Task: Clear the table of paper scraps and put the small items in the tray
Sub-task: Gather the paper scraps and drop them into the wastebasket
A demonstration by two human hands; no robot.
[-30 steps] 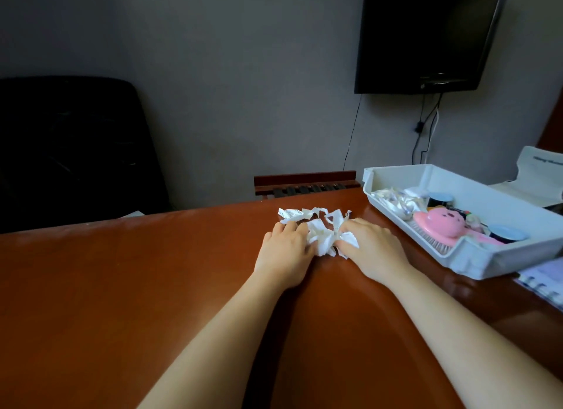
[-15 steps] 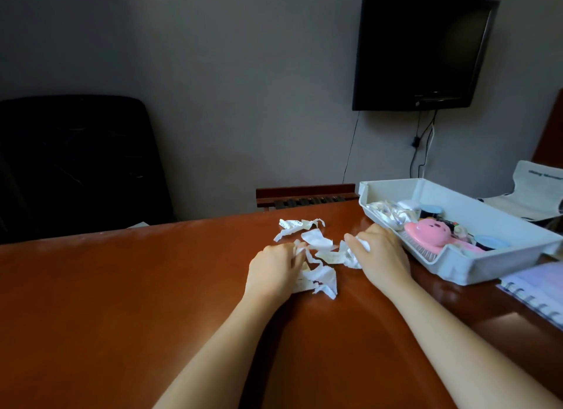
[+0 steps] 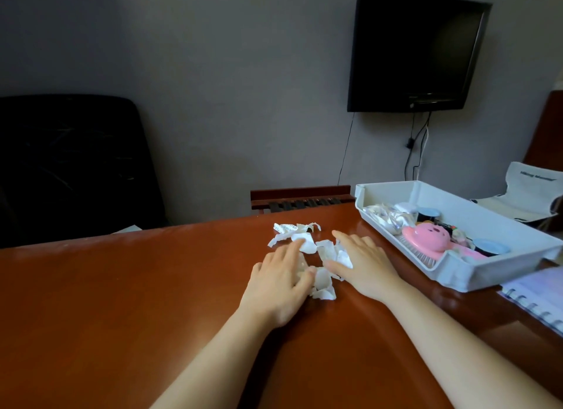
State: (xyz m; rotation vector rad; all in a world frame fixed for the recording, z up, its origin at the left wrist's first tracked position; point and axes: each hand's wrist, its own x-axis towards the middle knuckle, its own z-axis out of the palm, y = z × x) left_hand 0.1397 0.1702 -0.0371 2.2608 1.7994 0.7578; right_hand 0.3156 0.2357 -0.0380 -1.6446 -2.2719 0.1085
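Scraps [image 3: 329,251] of white paper lie on the worktop [image 3: 122,302] between our hands, with a few more just beyond our fingertips. To gather them well, we judge both palms should sweep inward, low and flat, so no piece slips underneath. Our left hand [image 3: 278,282] lies spread on the nearer scraps. Our right hand [image 3: 364,264] lies flat over others, gripping nothing. The tray [image 3: 457,276] sits right of our right hand, with small items inside.
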